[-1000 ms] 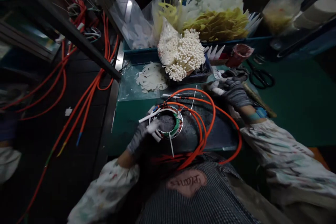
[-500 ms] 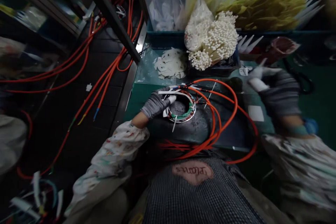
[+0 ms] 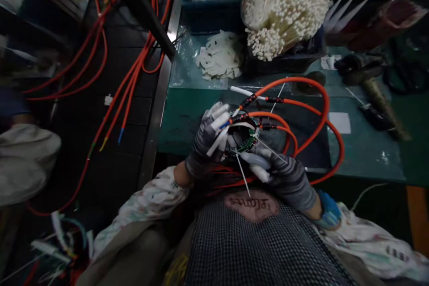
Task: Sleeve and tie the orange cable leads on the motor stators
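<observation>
A wire-wound motor stator point(image 3: 250, 143), a ring with green and white lacing, is tilted up off the bench's front part. My left hand point(image 3: 209, 138), in a grey striped glove with white-wrapped fingertips, is closed around its left side. White sleeves and a blue lead lie by those fingers. At the near right of the ring is my right hand point(image 3: 284, 172), gloved alike, its fingers closed on a pale, smooth plastic piece point(image 3: 256, 160) that meets the stator's rim. Orange cables point(image 3: 325, 103) with black-banded joints loop right from the ring. A thin white tie point(image 3: 243, 174) hangs toward the apron.
Behind are a bundle of white-tipped sticks point(image 3: 288, 18) and a pile of pale slips point(image 3: 221, 56) on plastic. A hammer point(image 3: 372, 73) and a dark-handled tool point(image 3: 377, 116) lie at right. More orange cables point(image 3: 134, 67) run along the left. Another person's sleeve point(image 3: 27, 161) shows at far left.
My right hand has come from the bench's right side to the stator, bringing the pale piece. The stator has been tilted and drawn nearer, and the view has shifted. The hammer is now uncovered.
</observation>
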### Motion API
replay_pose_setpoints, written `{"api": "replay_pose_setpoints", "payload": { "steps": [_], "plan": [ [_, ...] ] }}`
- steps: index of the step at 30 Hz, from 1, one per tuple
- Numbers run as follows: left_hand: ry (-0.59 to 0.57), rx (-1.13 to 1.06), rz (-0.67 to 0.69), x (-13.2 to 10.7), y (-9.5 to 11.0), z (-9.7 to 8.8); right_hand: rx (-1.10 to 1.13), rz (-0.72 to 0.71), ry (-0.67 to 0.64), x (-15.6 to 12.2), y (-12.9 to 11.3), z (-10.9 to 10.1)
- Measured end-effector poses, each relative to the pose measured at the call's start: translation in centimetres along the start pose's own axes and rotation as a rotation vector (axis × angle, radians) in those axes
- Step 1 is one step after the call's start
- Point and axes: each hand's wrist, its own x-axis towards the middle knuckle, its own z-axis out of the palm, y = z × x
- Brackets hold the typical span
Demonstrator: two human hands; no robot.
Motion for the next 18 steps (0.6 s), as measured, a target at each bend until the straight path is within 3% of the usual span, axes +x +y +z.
{"api": "replay_pose_setpoints", "payload": {
  "steps": [3,6,10,18],
  "plan": [
    [0.072,0.031,0.052,-1.7,1.2,0.7,-0.134,-0.137,-0.009,0.6,-0.9,-1.0],
    [0.049,0.113,0.081,-2.5,1.9,0.9,-0.291,-0.243,-0.041,1.4,-2.3,-1.5],
    [0.046,0.156,0.117,-2.8,2.4,0.9,-0.405,-0.24,-0.065,2.2,-3.5,-1.8],
    [0.064,0.191,0.107,-2.7,2.2,1.2,-0.435,-0.199,-0.103,2.6,-3.2,-2.1]
  ]
}}
